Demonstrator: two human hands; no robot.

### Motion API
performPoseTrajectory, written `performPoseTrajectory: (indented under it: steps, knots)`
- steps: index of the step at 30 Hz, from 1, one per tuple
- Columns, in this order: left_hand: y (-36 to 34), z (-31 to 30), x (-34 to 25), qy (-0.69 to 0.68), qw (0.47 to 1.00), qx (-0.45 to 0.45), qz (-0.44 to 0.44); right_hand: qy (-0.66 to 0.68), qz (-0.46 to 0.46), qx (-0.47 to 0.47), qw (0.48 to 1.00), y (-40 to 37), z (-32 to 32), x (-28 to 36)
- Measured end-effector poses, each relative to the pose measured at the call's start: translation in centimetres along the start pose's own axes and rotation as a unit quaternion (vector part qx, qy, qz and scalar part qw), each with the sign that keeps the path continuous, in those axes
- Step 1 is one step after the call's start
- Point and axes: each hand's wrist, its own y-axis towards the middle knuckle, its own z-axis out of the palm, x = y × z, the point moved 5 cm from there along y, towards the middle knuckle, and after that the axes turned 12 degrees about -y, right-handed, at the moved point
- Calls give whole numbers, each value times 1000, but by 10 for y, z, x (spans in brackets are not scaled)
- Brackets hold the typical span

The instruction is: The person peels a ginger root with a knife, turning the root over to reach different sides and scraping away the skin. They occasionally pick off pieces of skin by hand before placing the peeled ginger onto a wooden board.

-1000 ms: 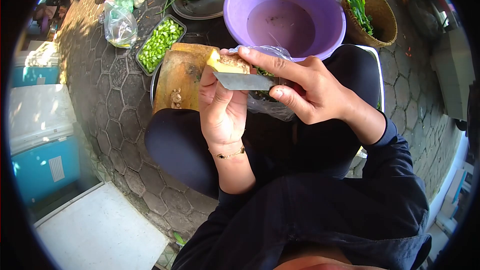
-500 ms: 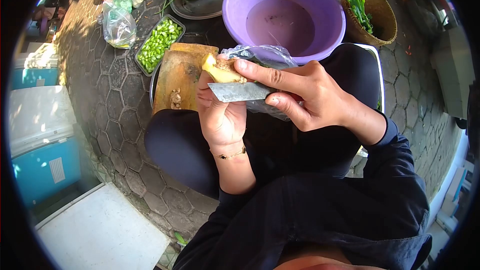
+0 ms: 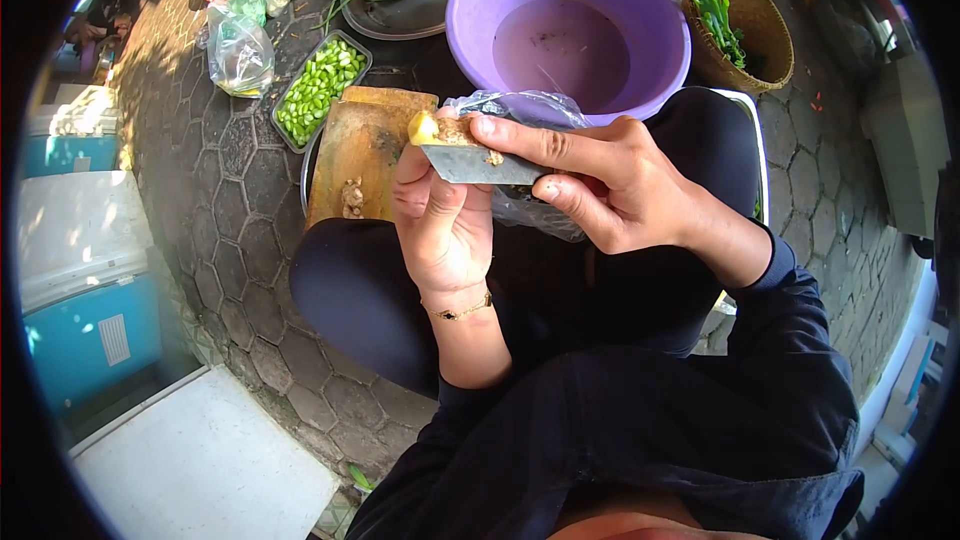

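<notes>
Root (image 3: 452,132): As the left hand (image 3: 440,235) holds it (yellow here, brown there), keep fingertips (image 3: 447,192) clear.
Knife (image 3: 475,166): In the right hand's (image 3: 640,180) grip; best angled shallow.

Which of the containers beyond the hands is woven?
The round tan woven basket with long green stalks inside, right of the large purple plastic basin; that basin's wall is smooth.

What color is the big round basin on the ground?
The basin is light purple, seen best in the head view.
</notes>
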Motion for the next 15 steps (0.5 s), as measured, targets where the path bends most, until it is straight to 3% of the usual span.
performPoseTrajectory:
  steps: [5,7,8,9,10,11,15]
  knots:
    - [1,14,-2,41,998,40,2,-13,-14,-17,1000,1,2,1]
    - [-1,10,-2,29,999,24,5,-44,-106,-127,985,1,0,5]
    - [-2,7,-2,17,1000,9,8,-44,-105,-127,985,-1,-3,7]
    - [-2,0,-2,17,1000,8,7,-66,-64,-61,994,-2,-3,7]
    - [0,-3,-2,27,997,77,4,-88,-22,6,996,-3,0,5]
    - [-1,-3,-2,37,989,144,1,-89,-22,6,996,-3,1,5]
    - [-1,-2,-2,23,990,140,-1,-118,-16,-16,993,-5,4,5]
